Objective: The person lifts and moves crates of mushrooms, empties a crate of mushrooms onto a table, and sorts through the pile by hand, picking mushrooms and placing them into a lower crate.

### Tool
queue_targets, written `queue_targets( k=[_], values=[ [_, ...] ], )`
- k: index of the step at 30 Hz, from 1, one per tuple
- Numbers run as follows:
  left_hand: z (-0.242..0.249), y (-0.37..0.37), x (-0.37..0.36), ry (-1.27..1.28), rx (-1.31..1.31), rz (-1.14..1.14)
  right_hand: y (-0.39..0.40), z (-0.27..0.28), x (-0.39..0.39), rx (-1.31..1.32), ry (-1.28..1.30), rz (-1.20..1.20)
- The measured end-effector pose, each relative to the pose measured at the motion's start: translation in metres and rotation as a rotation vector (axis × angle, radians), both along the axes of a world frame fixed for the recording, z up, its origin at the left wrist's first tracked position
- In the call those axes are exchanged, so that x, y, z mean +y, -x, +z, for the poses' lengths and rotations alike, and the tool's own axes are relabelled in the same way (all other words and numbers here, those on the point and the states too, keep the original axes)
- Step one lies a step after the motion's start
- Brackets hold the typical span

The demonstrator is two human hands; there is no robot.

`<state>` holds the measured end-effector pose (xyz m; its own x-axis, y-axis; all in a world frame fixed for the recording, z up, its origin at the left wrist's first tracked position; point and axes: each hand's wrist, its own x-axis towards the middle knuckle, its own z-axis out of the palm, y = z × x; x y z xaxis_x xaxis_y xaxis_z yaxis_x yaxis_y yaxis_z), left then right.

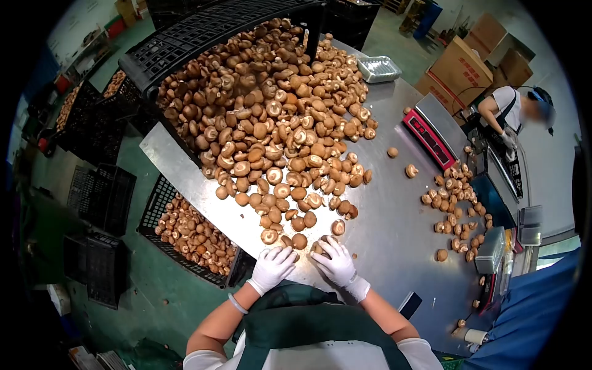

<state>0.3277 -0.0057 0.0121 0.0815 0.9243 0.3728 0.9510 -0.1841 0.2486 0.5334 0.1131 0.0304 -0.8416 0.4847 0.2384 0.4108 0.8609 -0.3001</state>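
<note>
A large heap of brown mushrooms (265,123) spills from a tipped black crate (216,37) onto the metal table (382,185). At the near end of the heap, my left hand (273,268), in a white glove, has its fingers curled together, with a bit of brown cap showing at the tips. Just beyond it lie loose mushrooms (299,241). My right hand (335,262), gloved too, is closed around a mushroom (317,248), partly hidden by the fingers. Another mushroom (338,227) rests just past the right fingertips.
Below the table's left edge stands a black crate (154,213) with mushrooms. To the right are a red scale (430,132), a smaller mushroom group (453,197), and a phone-like dark object (410,304). A clear tray (378,69) lies farther back. A co-worker (509,114) works at far right.
</note>
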Motion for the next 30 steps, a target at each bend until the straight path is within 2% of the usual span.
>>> queue_targets(
  k=[4, 6, 8, 11, 16, 17, 18, 19, 20, 23, 24, 25, 26, 28, 29, 30],
  values=[
    [-0.006, 0.006, -0.003, 0.016, -0.049, -0.027, -0.016, -0.001, 0.005, 0.107, 0.059, 0.006],
    [-0.005, 0.010, -0.010, 0.024, -0.180, 0.029, -0.019, 0.008, 0.009, 0.277, 0.138, -0.205],
    [-0.010, 0.012, -0.019, 0.028, -0.329, 0.076, -0.025, 0.011, 0.015, 0.331, 0.199, -0.310],
    [-0.014, 0.010, -0.028, 0.030, -0.484, 0.177, -0.030, 0.008, 0.015, 0.370, 0.233, -0.358],
    [-0.011, 0.010, -0.022, 0.024, -0.590, 0.251, -0.006, 0.018, 0.006, 0.089, 0.147, -0.170],
    [-0.007, 0.010, -0.017, 0.080, -0.487, 0.205, -0.002, 0.014, 0.006, 0.091, 0.147, -0.164],
    [-0.004, 0.011, -0.015, 0.136, -0.385, 0.157, 0.002, 0.006, 0.005, -0.030, 0.142, -0.131],
    [-0.008, 0.011, -0.015, 0.178, -0.387, 0.138, 0.004, 0.000, 0.006, -0.152, 0.134, -0.100],
    [-0.007, 0.010, -0.014, 0.175, -0.386, 0.140, 0.005, -0.004, 0.008, -0.150, 0.131, -0.099],
    [0.000, 0.007, -0.013, 0.176, -0.648, 0.177, 0.002, -0.006, 0.015, -0.110, 0.224, -0.063],
    [0.005, 0.007, -0.015, 0.175, -0.653, 0.181, 0.000, 0.001, 0.015, -0.002, 0.298, -0.106],
    [0.011, 0.007, -0.016, 0.266, -1.020, 0.250, -0.001, 0.006, 0.015, 0.105, 0.372, -0.150],
    [0.013, 0.006, -0.016, 0.356, -1.388, 0.316, -0.001, 0.000, 0.016, 0.100, 0.371, -0.148],
    [0.015, 0.012, -0.018, 0.450, -1.681, 0.267, -0.001, -0.014, 0.016, 0.594, 1.382, -0.328],
    [0.031, 0.012, -0.016, 0.490, -1.894, 0.274, 0.004, 0.003, 0.016, 0.798, 1.752, -0.409],
    [0.040, 0.012, -0.015, 0.527, -2.105, 0.280, 0.005, 0.001, 0.016, 0.797, 1.748, -0.411]
  ],
)
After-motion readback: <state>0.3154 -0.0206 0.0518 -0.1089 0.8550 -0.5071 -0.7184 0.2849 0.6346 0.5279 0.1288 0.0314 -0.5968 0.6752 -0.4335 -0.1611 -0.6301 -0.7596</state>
